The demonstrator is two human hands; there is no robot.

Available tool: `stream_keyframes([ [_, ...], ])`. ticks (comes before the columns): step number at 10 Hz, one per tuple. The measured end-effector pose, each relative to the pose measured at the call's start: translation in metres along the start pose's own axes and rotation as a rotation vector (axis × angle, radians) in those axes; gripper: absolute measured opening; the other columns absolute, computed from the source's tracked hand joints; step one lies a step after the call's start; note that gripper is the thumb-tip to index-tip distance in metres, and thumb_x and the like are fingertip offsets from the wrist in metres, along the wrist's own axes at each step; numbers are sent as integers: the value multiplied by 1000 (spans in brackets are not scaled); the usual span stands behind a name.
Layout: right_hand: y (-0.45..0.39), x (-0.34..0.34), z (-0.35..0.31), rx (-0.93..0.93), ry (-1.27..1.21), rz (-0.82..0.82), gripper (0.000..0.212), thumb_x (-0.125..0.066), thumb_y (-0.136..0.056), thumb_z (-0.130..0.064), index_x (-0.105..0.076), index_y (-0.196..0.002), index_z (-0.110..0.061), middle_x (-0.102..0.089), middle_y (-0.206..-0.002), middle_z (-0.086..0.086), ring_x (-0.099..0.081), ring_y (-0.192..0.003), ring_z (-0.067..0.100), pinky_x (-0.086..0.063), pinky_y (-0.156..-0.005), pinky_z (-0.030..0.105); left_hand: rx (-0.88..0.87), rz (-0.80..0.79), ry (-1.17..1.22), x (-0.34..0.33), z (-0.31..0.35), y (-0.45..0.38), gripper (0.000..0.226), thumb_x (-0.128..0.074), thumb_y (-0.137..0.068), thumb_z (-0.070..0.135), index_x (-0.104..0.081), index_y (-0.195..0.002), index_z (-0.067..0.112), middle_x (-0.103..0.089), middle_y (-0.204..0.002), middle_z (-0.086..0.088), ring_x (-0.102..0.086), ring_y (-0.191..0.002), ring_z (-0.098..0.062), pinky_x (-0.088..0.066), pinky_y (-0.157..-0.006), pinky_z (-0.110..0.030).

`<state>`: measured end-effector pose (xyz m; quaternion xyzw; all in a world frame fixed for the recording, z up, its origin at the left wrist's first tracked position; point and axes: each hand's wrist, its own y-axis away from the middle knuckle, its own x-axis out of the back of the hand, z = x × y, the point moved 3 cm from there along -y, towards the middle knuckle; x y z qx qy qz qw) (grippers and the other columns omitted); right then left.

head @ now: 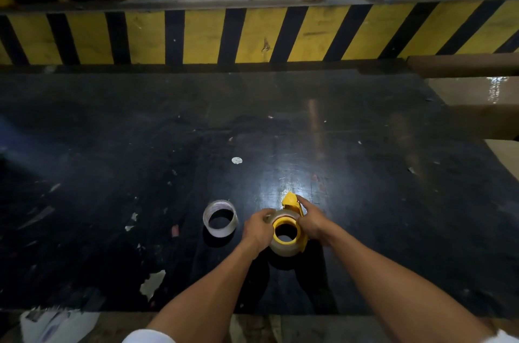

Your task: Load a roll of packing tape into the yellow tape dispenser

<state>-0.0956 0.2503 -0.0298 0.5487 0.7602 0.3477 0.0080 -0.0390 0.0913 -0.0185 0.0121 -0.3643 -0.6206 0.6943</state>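
While both hands are busy at about 6 o'clock on the dark table (pixel 365 146), the roll (pixel 283 247) already looks seated on the yellow dispenser (pixel 292 203), its yellow hub showing through the core. The left hand (pixel 257 229) has its fingers pinched at the roll's top edge, maybe picking at the loose end (too small to say for sure). The right hand (pixel 310 220) is wrapped round the dispenser's frame on the 3 o'clock side, fingers closed on it, forefinger pointing up toward the tip.

A spare core (pixel 220 218) sits apart at 9 o'clock from the roll, looks nearly used up.

What I'd worry about: if that tape end gets pulled crooked it could stick back on itself or tear into a sliver. Also the roll might be on backwards, sticky side wrong, and you can't tell from here. Fingers near the cutter end is another one.
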Motion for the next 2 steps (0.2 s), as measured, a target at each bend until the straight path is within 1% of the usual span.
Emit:
stream_keyframes([
  [1,-3,-1,3,-14,-37,27,77,-68,-84,-22,-33,-152,-32,-49,-148,15,-59,-121,34,-55,-91,43,-29,12,-21,-2,3,1,48,-53,-99,8,-59,-145,21,-63,-147,-8,-61,-132,-26,-43,-91,-23],
  [2,-7,0,5,-44,-23,63,69,-65,-76,-37,-49,-142,-19,-63,-125,10,-64,-106,26,-53,-85,38,14,58,-91,5,10,1,51,-48,-99,11,-55,-148,20,-61,-149,-10,-58,-136,-30,-45,-102,-28],
])
